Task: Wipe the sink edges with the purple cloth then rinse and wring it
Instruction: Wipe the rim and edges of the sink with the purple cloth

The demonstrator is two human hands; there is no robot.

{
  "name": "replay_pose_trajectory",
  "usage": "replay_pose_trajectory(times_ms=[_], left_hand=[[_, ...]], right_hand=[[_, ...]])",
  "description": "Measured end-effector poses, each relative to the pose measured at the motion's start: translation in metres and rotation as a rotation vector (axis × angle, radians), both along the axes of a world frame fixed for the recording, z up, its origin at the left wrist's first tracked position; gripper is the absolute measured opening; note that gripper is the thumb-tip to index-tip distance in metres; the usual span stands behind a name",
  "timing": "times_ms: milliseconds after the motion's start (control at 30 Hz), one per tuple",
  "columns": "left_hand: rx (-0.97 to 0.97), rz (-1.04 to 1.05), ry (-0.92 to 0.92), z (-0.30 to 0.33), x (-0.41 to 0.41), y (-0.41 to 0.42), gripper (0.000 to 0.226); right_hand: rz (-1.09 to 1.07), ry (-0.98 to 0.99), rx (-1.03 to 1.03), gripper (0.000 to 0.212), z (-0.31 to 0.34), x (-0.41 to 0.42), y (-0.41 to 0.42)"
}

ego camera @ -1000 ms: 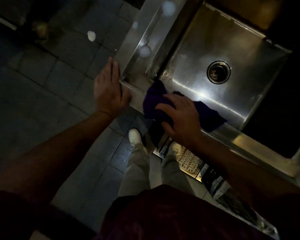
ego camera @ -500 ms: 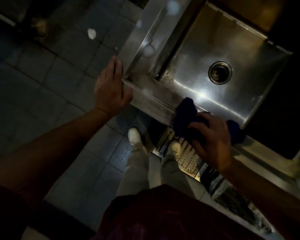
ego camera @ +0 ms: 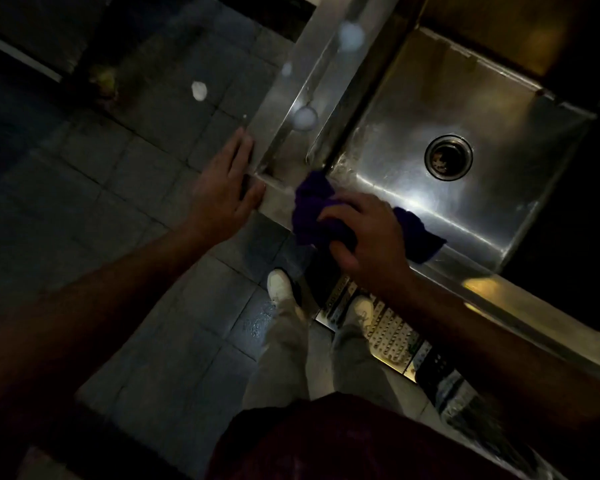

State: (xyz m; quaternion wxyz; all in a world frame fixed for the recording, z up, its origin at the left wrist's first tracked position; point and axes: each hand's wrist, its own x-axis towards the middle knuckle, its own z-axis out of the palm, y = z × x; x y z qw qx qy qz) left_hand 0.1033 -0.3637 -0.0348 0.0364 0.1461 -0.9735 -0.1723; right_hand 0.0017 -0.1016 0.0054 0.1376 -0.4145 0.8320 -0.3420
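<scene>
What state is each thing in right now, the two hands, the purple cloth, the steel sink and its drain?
Right hand: closed on the cloth, pressing it to the sink's front edge.
Left hand: open, flat against the sink's corner.
Bunched purple cloth: crumpled, draped over the front edge.
Stainless steel sink: basin holds no objects; no water running.
Round drain: unplugged.

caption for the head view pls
Right hand presses purple cloth on steel sink's front edge; left hand braces corner.
</scene>
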Motion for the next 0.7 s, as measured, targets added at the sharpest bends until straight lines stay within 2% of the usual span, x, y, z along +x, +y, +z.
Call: replay_pose_trajectory(times_ms=[100, 200, 367, 467, 567, 700], left_hand=[[-0.009, -0.002, 0.048, 0.0, 0.006, -0.001, 0.066], [0.04, 0.001, 0.041, -0.003, 0.006, 0.001, 0.065], [0.174, -0.06, 0.016, -0.004, 0.009, -0.013, 0.062], [0.179, -0.092, 0.018, -0.003, 0.008, -0.018, 0.06], [0.157, -0.096, 0.047, -0.006, 0.008, -0.017, 0.06], [0.191, -0.064, 0.036, -0.012, 0.009, -0.015, 0.064]], right_hand=[[0.06, 0.111, -0.019, 0.041, 0.003, 0.02, 0.036], [0.201, 0.194, 0.119, 0.047, -0.005, 0.029, 0.048], [0.302, 0.22, 0.191, 0.052, -0.011, 0.022, -0.003], [0.263, 0.202, 0.205, 0.054, -0.014, 0.01, -0.038], [0.198, 0.269, 0.24, 0.053, -0.017, 0.008, -0.05], [0.013, 0.297, 0.297, 0.051, -0.017, 0.006, -0.07]])
